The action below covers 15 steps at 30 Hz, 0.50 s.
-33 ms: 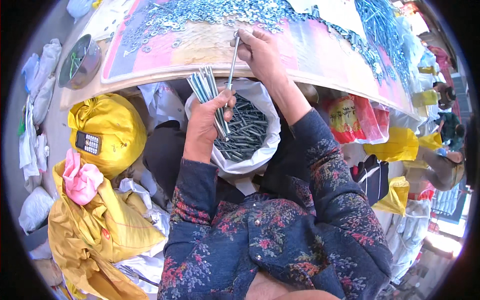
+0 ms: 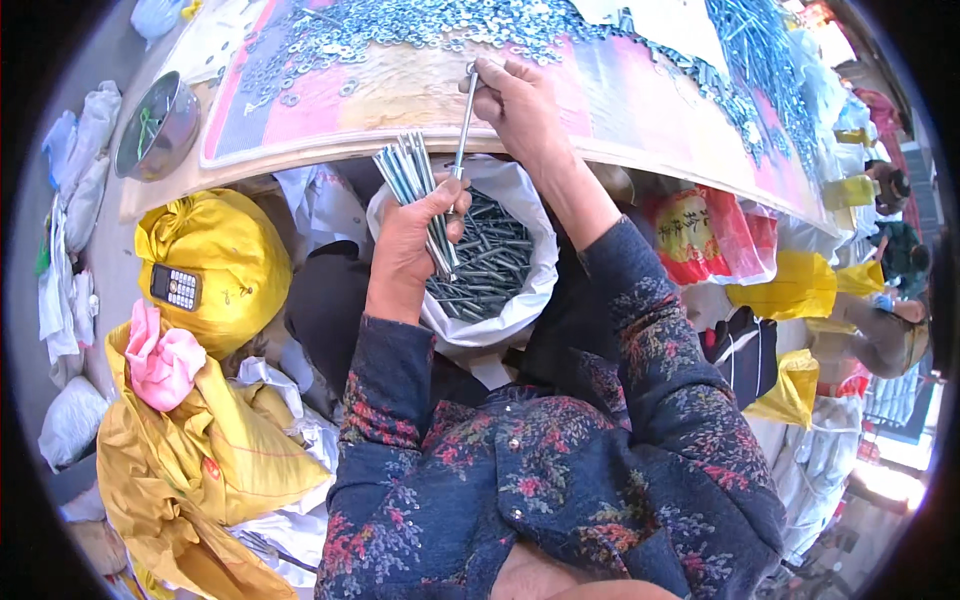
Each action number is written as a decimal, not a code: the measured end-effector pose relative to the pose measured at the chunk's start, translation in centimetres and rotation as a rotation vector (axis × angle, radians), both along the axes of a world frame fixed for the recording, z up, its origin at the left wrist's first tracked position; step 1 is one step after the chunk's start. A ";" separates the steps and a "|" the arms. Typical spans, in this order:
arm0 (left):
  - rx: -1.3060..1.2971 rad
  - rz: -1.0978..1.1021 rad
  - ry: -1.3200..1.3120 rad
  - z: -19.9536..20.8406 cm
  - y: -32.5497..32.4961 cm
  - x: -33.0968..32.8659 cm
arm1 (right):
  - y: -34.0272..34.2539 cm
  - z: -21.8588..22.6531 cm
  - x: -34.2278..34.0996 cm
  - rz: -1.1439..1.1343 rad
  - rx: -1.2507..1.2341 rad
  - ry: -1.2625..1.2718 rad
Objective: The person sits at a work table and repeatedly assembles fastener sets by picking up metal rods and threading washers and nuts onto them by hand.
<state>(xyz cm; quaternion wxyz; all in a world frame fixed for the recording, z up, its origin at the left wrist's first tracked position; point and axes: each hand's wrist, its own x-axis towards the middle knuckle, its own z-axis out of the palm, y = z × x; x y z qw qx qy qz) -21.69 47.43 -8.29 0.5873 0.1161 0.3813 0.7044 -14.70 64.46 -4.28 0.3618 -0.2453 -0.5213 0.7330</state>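
Note:
My left hand (image 2: 403, 245) is closed round a bundle of thin shiny metal rods (image 2: 408, 165), their upper ends fanned out. Its thumb and forefinger also pinch the lower end of one separate rod (image 2: 466, 125), held nearly upright. At that rod's upper end, the fingertips of my right hand (image 2: 522, 108) grip it; whether a washer or nut is there is too small to tell. Below my hands stands an open white sack (image 2: 543, 280) holding many dark metal bolts (image 2: 485, 260). Beyond my right hand, loose washers (image 2: 440, 30) lie spread over the striped table cover (image 2: 400, 105).
A dark bowl (image 2: 157, 128) stands at the table's left end. More long rods (image 2: 765, 60) are heaped at the far right. On the left, a yellow sack (image 2: 225, 250) bears a keypad phone (image 2: 176, 287). A red bag (image 2: 700, 235) hangs under the table's right edge. People (image 2: 900, 250) are farther right.

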 end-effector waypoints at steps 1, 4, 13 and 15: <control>0.028 0.014 -0.038 0.0 0.1 0.4 | 0.0 -0.2 0.5 -0.006 0.057 0.000; 0.101 -0.052 -0.126 -0.8 0.4 0.9 | -0.3 0.1 1.4 -0.071 0.094 0.085; 0.108 -0.067 -0.309 -2.2 2.1 1.3 | -2.8 -1.5 4.4 -0.128 1.001 -0.367; 0.050 0.057 -0.227 -2.1 2.0 0.3 | -3.8 -1.4 5.1 0.047 0.884 -0.370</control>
